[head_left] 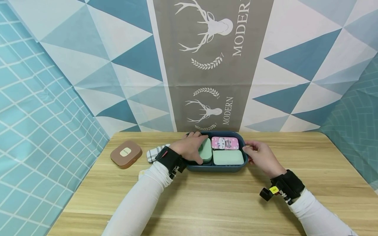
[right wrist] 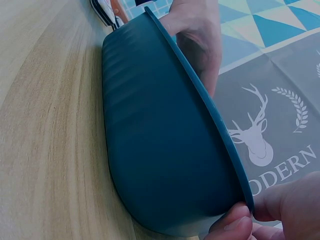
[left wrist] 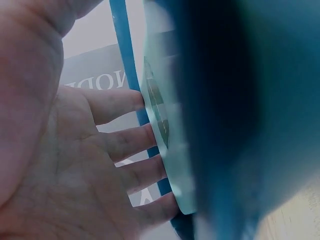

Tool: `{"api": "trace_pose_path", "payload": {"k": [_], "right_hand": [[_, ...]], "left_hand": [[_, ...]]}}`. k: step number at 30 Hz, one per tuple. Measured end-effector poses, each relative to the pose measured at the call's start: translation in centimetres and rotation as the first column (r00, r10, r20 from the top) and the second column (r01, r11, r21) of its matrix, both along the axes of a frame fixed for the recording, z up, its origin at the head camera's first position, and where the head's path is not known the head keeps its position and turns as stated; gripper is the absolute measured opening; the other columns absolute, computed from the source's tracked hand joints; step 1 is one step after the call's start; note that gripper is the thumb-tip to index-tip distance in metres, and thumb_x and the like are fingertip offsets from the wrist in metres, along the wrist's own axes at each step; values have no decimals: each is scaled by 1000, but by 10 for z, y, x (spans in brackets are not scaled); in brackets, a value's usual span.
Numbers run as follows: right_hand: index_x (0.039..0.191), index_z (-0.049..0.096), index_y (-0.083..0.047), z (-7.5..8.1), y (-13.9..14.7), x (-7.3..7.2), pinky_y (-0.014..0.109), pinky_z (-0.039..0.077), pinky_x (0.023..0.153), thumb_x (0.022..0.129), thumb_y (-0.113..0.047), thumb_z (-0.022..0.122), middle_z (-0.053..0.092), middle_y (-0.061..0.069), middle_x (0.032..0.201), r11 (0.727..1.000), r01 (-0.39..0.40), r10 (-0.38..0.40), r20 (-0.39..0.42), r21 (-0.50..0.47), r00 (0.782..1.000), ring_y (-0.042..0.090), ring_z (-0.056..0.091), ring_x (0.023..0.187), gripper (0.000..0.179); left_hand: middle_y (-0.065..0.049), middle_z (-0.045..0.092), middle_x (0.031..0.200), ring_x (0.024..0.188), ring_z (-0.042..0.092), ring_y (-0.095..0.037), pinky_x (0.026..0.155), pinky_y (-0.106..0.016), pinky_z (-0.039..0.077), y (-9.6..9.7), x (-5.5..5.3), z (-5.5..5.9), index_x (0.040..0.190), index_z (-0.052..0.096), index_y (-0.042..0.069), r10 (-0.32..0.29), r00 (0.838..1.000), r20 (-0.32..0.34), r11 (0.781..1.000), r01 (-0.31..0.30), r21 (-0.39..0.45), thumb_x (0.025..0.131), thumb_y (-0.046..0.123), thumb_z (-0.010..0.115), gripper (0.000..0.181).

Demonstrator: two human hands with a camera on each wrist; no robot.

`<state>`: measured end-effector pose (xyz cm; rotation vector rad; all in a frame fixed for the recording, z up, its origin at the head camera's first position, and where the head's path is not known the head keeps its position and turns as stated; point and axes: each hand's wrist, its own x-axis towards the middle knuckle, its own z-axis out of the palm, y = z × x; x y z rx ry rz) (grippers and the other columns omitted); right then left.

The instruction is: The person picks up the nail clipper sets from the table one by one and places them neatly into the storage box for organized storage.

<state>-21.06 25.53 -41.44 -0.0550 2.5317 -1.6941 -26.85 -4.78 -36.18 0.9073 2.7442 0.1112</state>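
A dark blue bin [head_left: 217, 168] stands against the back of the table, with cases lying inside it. Over its left end, my left hand [head_left: 189, 147] spans a green case [head_left: 207, 153], fingers on the far side and thumb on the near side. The left wrist view has the fingertips against this case's [left wrist: 175, 185] edge. At the bin's right end, my right hand [head_left: 264, 159] pinches the rim between thumb and fingers, also plain in the right wrist view. Beside the green case lie a pink patterned tin [head_left: 225, 143] and a pale green case [head_left: 228, 157].
On the left of the wooden table [head_left: 206, 209] sits a brown case [head_left: 126, 154] with a pale oval label. A checked item [head_left: 152, 154] lies next to the left wrist, partly hidden. Patterned cloth [head_left: 206, 108] hangs right behind the bin.
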Motion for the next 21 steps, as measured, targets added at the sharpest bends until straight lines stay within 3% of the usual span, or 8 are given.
{"api": "trace_pose_path", "payload": {"k": [21], "right_hand": [[150,50,9,0,0,0,33,57,66,112,-15,55,60,18,103,1000,2,-2,-4,7,1000,23,59,76,46]], "left_hand": [[-10,47,152,135,45,-29,113,-49,39,-1,-1,-2,168,34,14,-10,1000,11,1000,10,5,82,37,88,103]]}}
